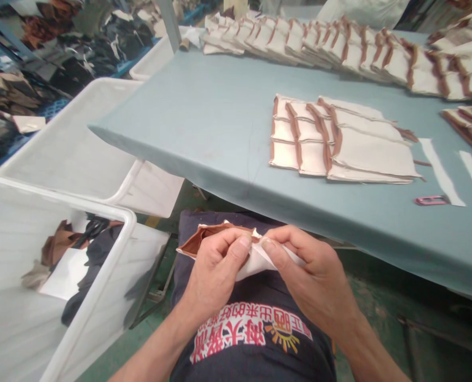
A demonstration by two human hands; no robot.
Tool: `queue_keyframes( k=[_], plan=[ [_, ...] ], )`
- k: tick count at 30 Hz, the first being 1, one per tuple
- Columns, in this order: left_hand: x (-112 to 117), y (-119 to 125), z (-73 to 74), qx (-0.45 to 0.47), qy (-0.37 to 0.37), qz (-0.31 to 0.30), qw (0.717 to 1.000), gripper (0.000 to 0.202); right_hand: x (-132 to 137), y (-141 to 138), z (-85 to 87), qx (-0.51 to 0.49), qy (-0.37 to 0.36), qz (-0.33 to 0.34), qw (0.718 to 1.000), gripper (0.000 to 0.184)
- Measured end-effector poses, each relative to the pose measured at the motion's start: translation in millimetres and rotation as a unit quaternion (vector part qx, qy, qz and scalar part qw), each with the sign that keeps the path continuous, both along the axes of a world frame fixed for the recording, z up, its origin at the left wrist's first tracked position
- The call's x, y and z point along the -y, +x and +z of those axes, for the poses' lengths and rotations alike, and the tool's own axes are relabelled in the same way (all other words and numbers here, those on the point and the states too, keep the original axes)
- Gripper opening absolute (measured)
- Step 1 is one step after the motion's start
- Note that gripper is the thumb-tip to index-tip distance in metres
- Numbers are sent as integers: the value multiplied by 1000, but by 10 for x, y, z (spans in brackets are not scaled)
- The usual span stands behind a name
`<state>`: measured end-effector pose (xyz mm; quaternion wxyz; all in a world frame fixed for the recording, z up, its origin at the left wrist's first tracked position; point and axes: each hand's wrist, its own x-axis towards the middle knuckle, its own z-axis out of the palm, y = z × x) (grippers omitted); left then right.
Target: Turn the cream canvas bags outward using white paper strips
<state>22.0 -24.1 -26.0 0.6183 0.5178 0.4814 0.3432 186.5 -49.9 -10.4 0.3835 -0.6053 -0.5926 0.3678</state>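
Both my hands pinch one cream fabric piece with brown trim (204, 237) over my lap, below the table's front edge. My left hand (216, 270) grips its left part, thumb on top. My right hand (311, 276) pinches the right part, fingers curled round the cloth. The piece's brown edge sticks out to the left. On the blue-grey table (204, 122) ahead lies a neat overlapping batch of like pieces (339, 140).
A long row of stacked pieces (339, 45) runs along the table's far side, more at the right (469, 127). A small pink tool (430, 200) and white strips (440, 172) lie right. White bins (72, 143) stand left; the nearest (101, 297) holds scraps.
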Motion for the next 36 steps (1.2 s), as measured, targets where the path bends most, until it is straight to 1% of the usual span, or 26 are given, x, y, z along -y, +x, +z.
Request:
queue_keyframes(
  k=[4,8,12,15,18,20,22,25,27,29,31,33,36],
  plan=[
    [-12,-9,-42,8,-7,4,1000,38,-16,20,-1,18,1,16,1000,22],
    [-5,-16,-61,13,3,6,1000,38,-23,19,0,29,0,26,999,21],
    [24,-53,-111,39,-2,7,999,39,-36,16,-7,27,-6,38,999,19],
    [35,-85,-144,59,-14,1,998,36,-50,21,3,29,-5,44,999,19],
    [30,-85,-127,75,-29,-6,997,27,-56,23,16,35,1,45,998,20],
    [22,-58,-93,66,-32,-5,997,22,-54,18,15,40,9,41,998,19],
    [18,-16,-58,48,-29,11,998,19,-49,4,-2,47,21,38,998,18],
    [31,50,-31,21,-7,50,999,18,-29,-26,-56,70,65,27,995,16],
    [54,88,-31,-3,25,76,997,17,-10,-42,-105,112,131,14,985,15],
    [85,118,-40,-30,58,98,993,15,9,-47,-153,169,212,11,962,16],
    [117,143,-53,-56,80,115,989,14,20,-40,-185,223,263,18,939,19],
    [147,161,-69,-74,95,125,985,14,24,-26,-197,256,270,26,928,21],
    [180,175,-97,-86,118,138,980,14,22,-20,-189,276,261,26,925,23]
  ],
)
